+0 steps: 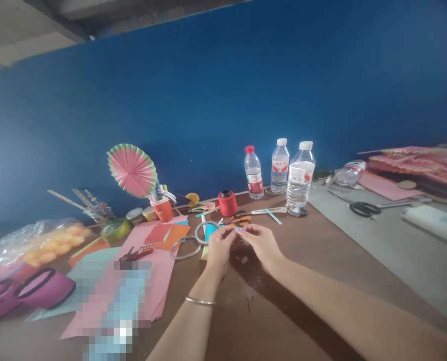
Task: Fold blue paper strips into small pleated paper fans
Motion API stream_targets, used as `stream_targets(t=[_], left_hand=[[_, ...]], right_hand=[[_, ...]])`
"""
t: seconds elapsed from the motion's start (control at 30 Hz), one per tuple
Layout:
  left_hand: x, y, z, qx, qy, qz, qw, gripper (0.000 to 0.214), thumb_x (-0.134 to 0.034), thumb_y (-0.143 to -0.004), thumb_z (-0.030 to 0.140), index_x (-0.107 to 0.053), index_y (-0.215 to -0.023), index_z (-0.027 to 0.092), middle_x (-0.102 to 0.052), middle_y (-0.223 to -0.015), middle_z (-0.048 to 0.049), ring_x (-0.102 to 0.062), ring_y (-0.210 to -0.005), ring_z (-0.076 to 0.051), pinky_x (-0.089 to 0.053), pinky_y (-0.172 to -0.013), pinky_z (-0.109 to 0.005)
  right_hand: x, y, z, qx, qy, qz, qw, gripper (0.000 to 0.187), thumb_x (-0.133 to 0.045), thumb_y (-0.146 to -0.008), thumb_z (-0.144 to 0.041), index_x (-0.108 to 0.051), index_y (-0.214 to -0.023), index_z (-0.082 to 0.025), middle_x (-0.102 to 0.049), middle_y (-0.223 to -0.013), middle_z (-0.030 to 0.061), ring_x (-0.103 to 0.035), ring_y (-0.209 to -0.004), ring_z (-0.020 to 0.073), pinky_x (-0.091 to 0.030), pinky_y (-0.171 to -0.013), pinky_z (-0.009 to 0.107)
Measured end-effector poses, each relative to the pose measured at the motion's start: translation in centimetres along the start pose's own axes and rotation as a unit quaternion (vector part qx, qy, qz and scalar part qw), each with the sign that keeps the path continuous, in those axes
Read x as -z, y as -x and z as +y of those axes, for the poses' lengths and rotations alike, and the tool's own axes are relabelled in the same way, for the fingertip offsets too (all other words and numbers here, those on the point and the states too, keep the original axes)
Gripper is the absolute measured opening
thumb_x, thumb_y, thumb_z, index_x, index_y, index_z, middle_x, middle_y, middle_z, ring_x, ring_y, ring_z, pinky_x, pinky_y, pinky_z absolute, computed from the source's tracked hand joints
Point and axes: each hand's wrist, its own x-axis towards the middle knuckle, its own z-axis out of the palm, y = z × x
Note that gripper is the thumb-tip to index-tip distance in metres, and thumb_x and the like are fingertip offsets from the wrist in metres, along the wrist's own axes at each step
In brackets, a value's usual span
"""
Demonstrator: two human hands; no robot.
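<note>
The left hand (218, 246) and right hand (263, 244) meet, fingers (231, 232) pinching a tiny bit (239, 229) between them; slow, small moves seem best.

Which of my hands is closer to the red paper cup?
Left. The red paper cup sits farther back on the table, to the left of your left hand; your right hand is farther right, on the far side of the left hand.

Three water bottles (280, 165), a red thread spool (227, 202), a paper fan (132, 170).
</note>
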Motion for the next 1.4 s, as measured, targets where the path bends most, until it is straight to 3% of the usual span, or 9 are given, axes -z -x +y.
stream_targets(t=[0.37, 0.73, 1.4], left_hand=[[0.1, 0.0, 0.5, 0.014, -0.034, -0.027, 0.999, 0.02, -0.066, -0.065, 0.029, -0.064, -0.08, 0.016, -0.066, -0.075, -0.0029, -0.063, -0.069, -0.018, -0.052, -0.058, -0.028], [-0.1, 0.1, 0.6, 0.017, -0.041, -0.025, 0.999, 0.021, -0.067, -0.064, 0.028, -0.064, -0.08, 0.015, -0.066, -0.074, -0.0036, -0.062, -0.067, -0.017, -0.053, -0.059, -0.029], [-0.2, 0.1, 0.6, 0.016, -0.043, -0.028, 0.999, 0.02, -0.066, -0.065, 0.028, -0.065, -0.08, 0.016, -0.067, -0.074, -0.0029, -0.063, -0.066, -0.017, -0.052, -0.06, -0.028]], right_hand=[[0.1, -0.1, 0.0, 0.009, 0.026, 0.02, 0.999, 0.018, -0.064, -0.059, -0.031, -0.056, -0.056, -0.015, -0.05, -0.049, -0.0038, -0.041, -0.051, 0.0091, -0.031, -0.052, 0.023], [0.3, -0.3, 0.5, 0.018, 0.041, 0.017, 0.999, 0.025, -0.064, -0.06, -0.04, -0.056, -0.058, -0.016, -0.049, -0.051, -0.0029, -0.04, -0.05, 0.0097, -0.03, -0.05, 0.022], [0.3, -0.3, 0.8, 0.003, -0.012, 0.017, 1.0, 0.022, -0.064, -0.058, -0.035, -0.055, -0.055, -0.015, -0.043, -0.045, -0.0054, -0.036, -0.044, 0.0075, -0.03, -0.045, 0.021]])
